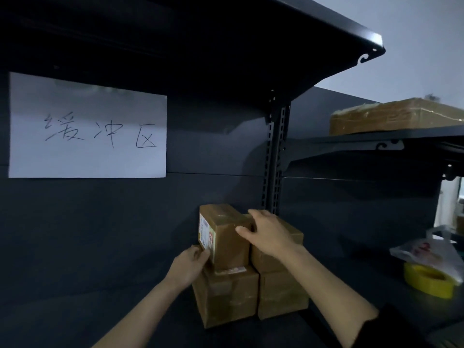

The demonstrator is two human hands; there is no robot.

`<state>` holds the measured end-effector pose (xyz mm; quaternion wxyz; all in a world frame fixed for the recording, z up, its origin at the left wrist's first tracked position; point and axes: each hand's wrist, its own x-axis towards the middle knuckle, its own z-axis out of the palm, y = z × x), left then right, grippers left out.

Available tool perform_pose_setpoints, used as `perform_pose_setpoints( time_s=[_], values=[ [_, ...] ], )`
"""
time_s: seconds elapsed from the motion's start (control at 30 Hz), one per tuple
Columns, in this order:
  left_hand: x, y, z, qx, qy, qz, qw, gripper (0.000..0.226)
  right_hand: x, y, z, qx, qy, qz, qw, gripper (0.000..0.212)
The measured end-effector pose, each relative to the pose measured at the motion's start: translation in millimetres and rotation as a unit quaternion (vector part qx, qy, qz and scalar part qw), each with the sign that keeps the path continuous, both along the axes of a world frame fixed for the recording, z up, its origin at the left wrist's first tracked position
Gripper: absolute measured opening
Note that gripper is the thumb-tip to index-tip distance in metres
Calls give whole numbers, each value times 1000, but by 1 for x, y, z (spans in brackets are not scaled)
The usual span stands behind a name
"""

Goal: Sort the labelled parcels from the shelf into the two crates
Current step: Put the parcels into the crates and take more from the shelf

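Left grip (187,266) pinches top box (227,241) at its 7 o'clock corner, right grip (267,233) curls over the 2 o'clock edge. Lift straight up, label (206,234) toward you, without dragging the box beneath (226,300).

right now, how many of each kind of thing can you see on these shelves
small brown parcels: 4
large taped box: 1
yellow tape roll: 1
plastic bag: 1
paper sign: 1
total: 8
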<state>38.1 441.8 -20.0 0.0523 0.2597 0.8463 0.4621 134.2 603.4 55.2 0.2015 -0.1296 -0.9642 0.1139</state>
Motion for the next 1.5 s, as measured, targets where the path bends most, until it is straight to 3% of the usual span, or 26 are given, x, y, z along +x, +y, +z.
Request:
perform_pose_setpoints(
  time_s=[0.23, 0.37, 0.43, 0.5, 0.57, 0.63, 0.67, 0.73, 0.87, 0.97, 1.17, 1.23, 1.3, 1.4, 1.5],
  values=[
    [-15, -8, -11, -6, -21, 15, 1000, 29, -59, -26, 4, 85, -92, -41, 991, 94],
    [-22, -23, -20, -35, -15, 53, 998, 47, -66, -32, 0, 74, -50, -53, 995, 81],
    [-20, -27, -23, -20, -14, 62, 998, 52, -65, -33, -4, -11, -3, -27, 1000, 74],
    [-13, -31, -20, 66, -58, 51, 995, 49, -61, -35, -12, -137, 62, 32, 988, 66],
    [-7, -36, -17, 194, -139, 16, 971, 43, -54, -39, -22, -277, 116, 102, 948, 59],
    [-3, -43, -14, 287, -192, -26, 938, 45, -45, -47, -32, -416, 138, 168, 883, 45],
    [-3, -47, -13, 324, -209, -46, 922, 48, -41, -51, -38, -464, 137, 189, 854, 39],
    [-4, -53, -10, 379, -229, -71, 894, 47, -40, -56, -51, -488, 126, 198, 840, 31],
    [-10, -64, -11, 407, -224, -43, 884, 63, -37, -62, -62, -453, 87, 202, 864, 31],
    [-9, -72, -16, 405, -199, 1, 892, 73, -26, -57, -49, -342, 93, 173, 919, 48],
    [-8, -71, -19, 412, -193, 13, 890, 71, -3, -16, -7, -104, 164, 64, 979, 50],
    [-7, -68, -19, 407, -188, 11, 894, 72, -2, 6, 1, -39, 109, -19, 993, 58],
    [-4, -65, -17, 403, -182, 6, 897, 74, -3, 25, 4, 21, -3, -105, 994, 77],
    [1, -63, -16, 402, -177, 0, 898, 70, -5, 42, 0, -20, -136, -166, 977, 103],
    [4, -66, -17, 405, -176, 3, 897, 52, -6, 47, -5, -54, -134, -174, 974, 102]
  ],
)
